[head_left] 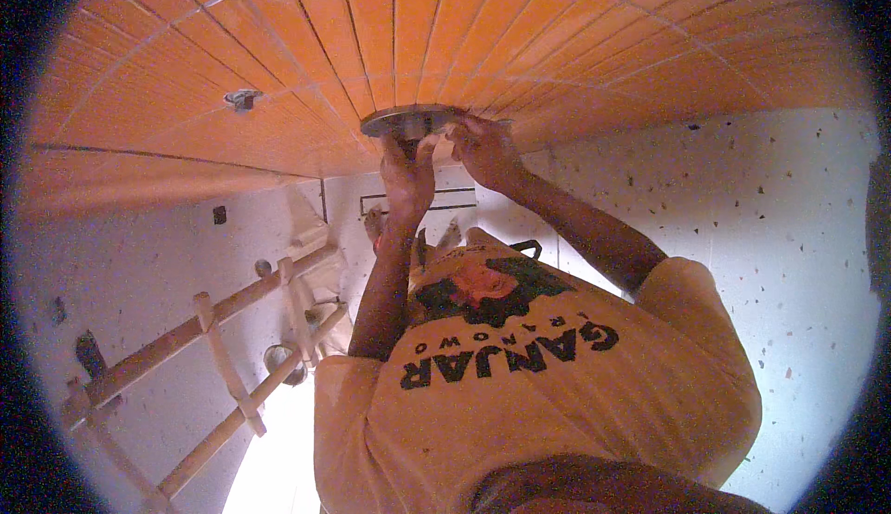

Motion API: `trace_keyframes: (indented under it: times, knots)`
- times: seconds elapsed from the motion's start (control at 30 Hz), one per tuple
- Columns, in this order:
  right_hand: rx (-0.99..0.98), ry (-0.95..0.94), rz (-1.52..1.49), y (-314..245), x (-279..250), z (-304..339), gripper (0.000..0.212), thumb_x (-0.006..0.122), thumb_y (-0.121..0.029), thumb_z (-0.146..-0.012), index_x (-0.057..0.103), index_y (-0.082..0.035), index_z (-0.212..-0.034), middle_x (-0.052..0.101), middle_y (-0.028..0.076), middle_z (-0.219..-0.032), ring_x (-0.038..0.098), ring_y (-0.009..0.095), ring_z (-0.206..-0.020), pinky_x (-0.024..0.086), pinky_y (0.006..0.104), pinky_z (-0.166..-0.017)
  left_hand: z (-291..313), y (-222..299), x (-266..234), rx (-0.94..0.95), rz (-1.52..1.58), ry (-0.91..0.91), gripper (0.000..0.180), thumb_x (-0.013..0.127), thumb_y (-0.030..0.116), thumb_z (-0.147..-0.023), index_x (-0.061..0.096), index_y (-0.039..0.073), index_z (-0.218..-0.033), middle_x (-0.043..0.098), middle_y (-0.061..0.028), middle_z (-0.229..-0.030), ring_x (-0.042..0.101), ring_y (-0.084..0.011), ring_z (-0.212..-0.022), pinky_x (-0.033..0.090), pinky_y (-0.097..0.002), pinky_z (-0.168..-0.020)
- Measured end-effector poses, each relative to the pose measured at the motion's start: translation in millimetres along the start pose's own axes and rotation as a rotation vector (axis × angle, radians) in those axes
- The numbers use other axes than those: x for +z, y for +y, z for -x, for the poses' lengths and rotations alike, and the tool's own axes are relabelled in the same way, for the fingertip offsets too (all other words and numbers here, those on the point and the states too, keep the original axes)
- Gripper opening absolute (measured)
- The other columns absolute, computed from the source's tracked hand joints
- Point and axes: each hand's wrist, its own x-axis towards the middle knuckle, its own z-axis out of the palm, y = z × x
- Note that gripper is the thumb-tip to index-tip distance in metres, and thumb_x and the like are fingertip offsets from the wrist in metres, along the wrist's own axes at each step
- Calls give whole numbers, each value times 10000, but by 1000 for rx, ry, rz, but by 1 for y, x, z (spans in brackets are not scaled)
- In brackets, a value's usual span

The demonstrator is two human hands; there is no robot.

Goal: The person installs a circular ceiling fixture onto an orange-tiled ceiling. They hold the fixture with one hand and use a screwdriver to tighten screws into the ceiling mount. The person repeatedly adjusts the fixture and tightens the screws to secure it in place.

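Note:
A round grey metal fitting (376,125), a flat disc with a short cylinder at its middle, sits against the orange slatted wall surface (501,27). My left hand (408,178) grips the cylinder from below, thumb and finger on either side of it. At the disc's right edge, my right hand (487,154) has its fingers bent and pressed together. A small pale bit shows at those fingertips, too blurred to name. The fingers partly hide the underside of the fitting.
Left of the fitting, a small grey metal piece (243,99) sticks out of the orange surface. A wooden ladder (186,336) leans at the lower left, near a small round container (286,363). The pale floor (715,212) is speckled with debris.

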Motion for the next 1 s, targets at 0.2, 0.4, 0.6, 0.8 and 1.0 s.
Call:
trace_keyframes:
  times: [0.2, 0.4, 0.6, 0.8, 1.0]
  knots:
    - [54, 137, -3, -8, 9, 7, 219, 596, -183, -788, 616, -80, -980, 642, 114, -1002, 627, 301, -891, 516, 441, -703, 0, 13, -6, -20, -92, -15, 384, 562, 238, -929, 444, -24, -1184, 613, -166, -988, 591, -287, -855, 485, -384, -784]
    - [148, 236, -229, -18, 1, -2, 229, 470, -258, -929, 579, -57, -923, 611, 142, -842, 625, 327, -736, 505, 442, -658, 1, 2, -6, -78, -66, 4, 399, 566, 300, -920, 458, -1, -1159, 553, -84, -800, 491, -167, -636, 440, -324, -565]
    - [120, 307, -213, -16, 6, 1, 241, 464, -257, -932, 592, -53, -933, 631, 160, -846, 626, 357, -730, 504, 455, -663, 3, 6, -5, -59, -95, -7, 419, 563, 322, -918, 438, 7, -1164, 540, -68, -756, 479, -153, -596, 429, -321, -529]
    - [180, 267, -278, -21, -6, 2, 287, 458, -288, -934, 587, -34, -966, 650, 178, -788, 637, 374, -727, 513, 453, -670, 3, -5, -3, -61, -68, -8, 409, 558, 266, -925, 412, 14, -1212, 556, -52, -778, 479, -140, -593, 430, -315, -520]
    - [320, 97, -360, -21, -10, -3, 339, 436, -327, -946, 604, -32, -958, 670, 177, -812, 653, 363, -771, 514, 474, -685, 0, 10, -3, -79, 48, 32, 329, 658, 146, -874, 483, -39, -1082, 653, -166, -920, 622, -214, -823, 500, -350, -743]
